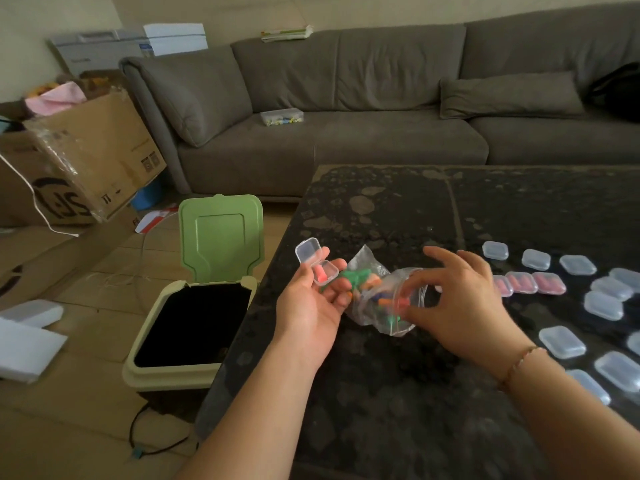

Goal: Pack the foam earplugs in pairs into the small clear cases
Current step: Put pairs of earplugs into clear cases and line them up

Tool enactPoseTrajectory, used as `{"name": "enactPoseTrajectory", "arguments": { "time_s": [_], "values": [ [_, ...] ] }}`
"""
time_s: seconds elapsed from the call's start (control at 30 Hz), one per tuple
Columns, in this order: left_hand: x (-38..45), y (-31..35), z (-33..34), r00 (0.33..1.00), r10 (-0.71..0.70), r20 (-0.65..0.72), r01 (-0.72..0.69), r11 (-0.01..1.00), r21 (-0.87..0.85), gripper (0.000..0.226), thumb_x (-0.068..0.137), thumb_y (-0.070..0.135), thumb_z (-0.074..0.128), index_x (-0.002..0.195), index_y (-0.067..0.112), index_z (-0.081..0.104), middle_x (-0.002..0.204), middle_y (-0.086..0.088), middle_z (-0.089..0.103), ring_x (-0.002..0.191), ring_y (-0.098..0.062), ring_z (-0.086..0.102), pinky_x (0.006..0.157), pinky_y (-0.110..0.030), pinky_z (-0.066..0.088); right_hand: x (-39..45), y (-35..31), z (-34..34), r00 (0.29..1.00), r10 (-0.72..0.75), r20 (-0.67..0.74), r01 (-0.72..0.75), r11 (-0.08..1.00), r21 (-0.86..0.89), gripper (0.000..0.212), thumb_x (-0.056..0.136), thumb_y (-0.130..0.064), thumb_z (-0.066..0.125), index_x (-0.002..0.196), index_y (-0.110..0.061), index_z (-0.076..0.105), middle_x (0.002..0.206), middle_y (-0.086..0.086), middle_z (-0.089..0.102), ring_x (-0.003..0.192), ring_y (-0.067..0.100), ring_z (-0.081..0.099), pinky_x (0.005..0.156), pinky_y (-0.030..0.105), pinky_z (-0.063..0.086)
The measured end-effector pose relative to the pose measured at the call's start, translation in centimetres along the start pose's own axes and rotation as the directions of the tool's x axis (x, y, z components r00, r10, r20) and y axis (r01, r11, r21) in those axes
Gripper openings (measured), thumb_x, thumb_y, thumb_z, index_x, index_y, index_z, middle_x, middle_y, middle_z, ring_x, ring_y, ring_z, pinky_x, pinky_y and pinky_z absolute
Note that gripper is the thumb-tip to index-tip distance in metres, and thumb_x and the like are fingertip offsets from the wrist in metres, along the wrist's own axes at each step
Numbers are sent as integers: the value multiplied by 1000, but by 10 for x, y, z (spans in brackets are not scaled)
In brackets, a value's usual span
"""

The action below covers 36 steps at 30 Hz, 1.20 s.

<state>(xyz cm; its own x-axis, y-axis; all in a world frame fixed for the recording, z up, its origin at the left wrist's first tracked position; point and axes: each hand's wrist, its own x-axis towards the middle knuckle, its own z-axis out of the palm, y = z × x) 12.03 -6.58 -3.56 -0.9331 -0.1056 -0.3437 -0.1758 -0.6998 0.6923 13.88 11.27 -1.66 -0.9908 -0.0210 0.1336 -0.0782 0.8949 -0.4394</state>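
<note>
So the open case (317, 260) sits in the left hand (311, 306), lid flipped up, one pink earplug (321, 276) lying in the bottom half; that grip is curled around it from below. Right beside it on the worktop (398, 209) is the clear bag (379, 296) of mixed earplugs, green, orange and blue ones showing through. The right hand (460, 306) has its fingertips (410, 311) at the bag's mouth, fingers bent, but I can't tell whether that grip has hold of the plastic or a plug. Further right, three filled cases (533, 283) with pink plugs sit in a row, nearly touching the right hand, and a scatter of empty closed cases (571, 265) runs out to the right edge. The bag is close to the worktop's left edge, with a green-lidded bin (207, 292) standing open just below. Behind the bag the worktop is bare dark stone up to the sofa (346, 109).
</note>
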Motion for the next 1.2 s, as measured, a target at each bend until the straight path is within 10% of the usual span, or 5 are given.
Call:
{"name": "enactPoseTrajectory", "arguments": {
  "time_s": [0.1, 0.23, 0.47, 0.63, 1.2],
  "values": [
    [-12, -5, 6, 993, -32, 112, 33, 999, -10, 28, 102, 25, 48, 116, 11, 69, 101, -13, 73, 66, -15, 64, 61, -28, 53, -8, 0, -22, 986, -58, -157, 72, 994, 85, 16, 70, -32, 80, 71, -38, 66, 107, -10, 68, 107, 20, 59, 79, 32, 49],
    [-22, -10, 12, 960, -86, 267, 106, 992, -65, 34, 104, 26, 44, 126, 10, 64, 115, -15, 73, 84, -22, 73, 70, -30, 59, -18, -17, -33, 937, -103, -334, 234, 896, 378, 16, 74, -12, 71, 72, -24, 60, 64, -6, 62, 63, 10, 59, 54, 22, 45],
    [-30, -22, 15, 911, -149, 383, 168, 986, -16, 38, 102, 25, 45, 133, 8, 60, 125, -19, 68, 114, -32, 68, 85, -39, 60, -18, -24, -14, 928, -98, -361, 243, 892, 380, 15, 77, -28, 77, 74, -28, 63, 68, -14, 63, 70, 5, 60, 58, 14, 45],
    [-31, -24, 14, 891, -145, 429, 161, 987, 0, 39, 105, 25, 38, 134, 8, 58, 124, -22, 68, 115, -34, 67, 95, -42, 56, -18, -24, -13, 940, -119, -320, 220, 928, 302, 15, 70, -40, 74, 76, -29, 66, 73, -15, 64, 79, 7, 59, 68, 35, 52],
    [-29, -22, 12, 866, -181, 465, 192, 981, 24, 38, 107, 19, 35, 131, 2, 58, 112, -19, 72, 101, -30, 73, 80, -35, 61, -18, -20, -6, 918, -169, -359, 266, 934, 240, 6, 78, -31, 74, 79, -34, 69, 80, -16, 59, 73, 4, 58, 59, 35, 52]
  ]
}}
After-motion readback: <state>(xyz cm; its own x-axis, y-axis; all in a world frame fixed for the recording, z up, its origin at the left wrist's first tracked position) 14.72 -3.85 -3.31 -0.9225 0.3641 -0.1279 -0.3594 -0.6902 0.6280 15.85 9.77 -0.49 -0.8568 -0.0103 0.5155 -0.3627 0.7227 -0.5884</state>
